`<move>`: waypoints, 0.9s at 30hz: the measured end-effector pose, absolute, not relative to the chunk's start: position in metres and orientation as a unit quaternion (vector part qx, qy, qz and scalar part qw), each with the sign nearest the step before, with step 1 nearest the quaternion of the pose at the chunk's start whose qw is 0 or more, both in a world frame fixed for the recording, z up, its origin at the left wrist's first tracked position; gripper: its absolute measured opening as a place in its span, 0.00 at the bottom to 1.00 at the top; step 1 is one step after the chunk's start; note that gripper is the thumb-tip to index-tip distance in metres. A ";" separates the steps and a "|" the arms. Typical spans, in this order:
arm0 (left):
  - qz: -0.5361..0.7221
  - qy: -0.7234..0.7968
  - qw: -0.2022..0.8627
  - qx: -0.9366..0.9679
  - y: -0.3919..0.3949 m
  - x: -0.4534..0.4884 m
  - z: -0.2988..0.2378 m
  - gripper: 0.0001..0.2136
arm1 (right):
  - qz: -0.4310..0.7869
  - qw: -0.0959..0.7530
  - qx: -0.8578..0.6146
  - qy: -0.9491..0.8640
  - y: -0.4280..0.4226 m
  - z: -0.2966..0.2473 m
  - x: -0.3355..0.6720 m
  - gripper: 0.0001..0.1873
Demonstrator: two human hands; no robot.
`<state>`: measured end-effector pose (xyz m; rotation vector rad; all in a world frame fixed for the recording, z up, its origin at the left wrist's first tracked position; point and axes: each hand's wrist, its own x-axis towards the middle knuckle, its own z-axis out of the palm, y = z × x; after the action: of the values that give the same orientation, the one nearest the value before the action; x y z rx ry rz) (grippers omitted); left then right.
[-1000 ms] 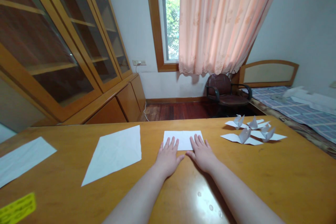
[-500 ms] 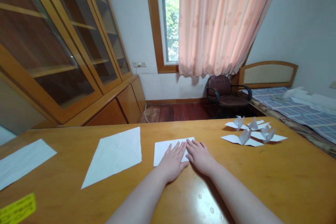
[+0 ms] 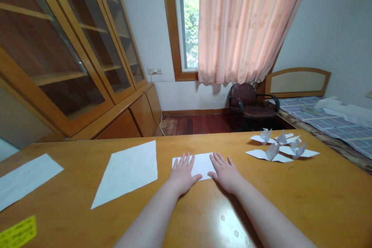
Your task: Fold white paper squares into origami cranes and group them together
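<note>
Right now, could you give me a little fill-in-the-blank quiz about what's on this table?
1. The left hand and the right hand lie flat on a small sheet of paper, coloured ___.
2. The paper birds sit on the ___ side of the right hand.
3. The large sheet lies to the ___ of the left hand.
Missing words: white; right; left.

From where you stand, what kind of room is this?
Probably a bedroom used as a home study: a bed with a checked cover, an office chair by the window, and a wooden table where the left hand and right hand press white paper.
</note>
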<state>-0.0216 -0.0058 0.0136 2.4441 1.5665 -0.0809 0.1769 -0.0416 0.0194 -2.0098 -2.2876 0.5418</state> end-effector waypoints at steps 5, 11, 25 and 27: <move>-0.019 0.630 0.095 0.770 0.001 -0.027 0.008 0.36 | 0.178 0.025 -0.652 -0.737 -0.042 0.020 0.179 0.39; -0.027 0.704 0.058 0.708 0.001 -0.025 0.005 0.36 | 0.163 0.038 -0.670 -0.723 -0.039 0.018 0.181 0.39; 0.009 0.696 0.054 0.716 0.003 -0.020 0.006 0.34 | 0.165 0.219 -0.659 -0.701 -0.025 0.006 0.193 0.29; 0.012 0.697 0.054 0.715 0.003 -0.020 0.005 0.34 | 0.189 0.277 -0.648 -0.684 -0.023 0.002 0.194 0.29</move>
<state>-0.0203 0.0032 0.0054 2.1732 2.1157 0.0377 0.1937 -0.0229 0.0024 -1.7402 -1.8363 0.5062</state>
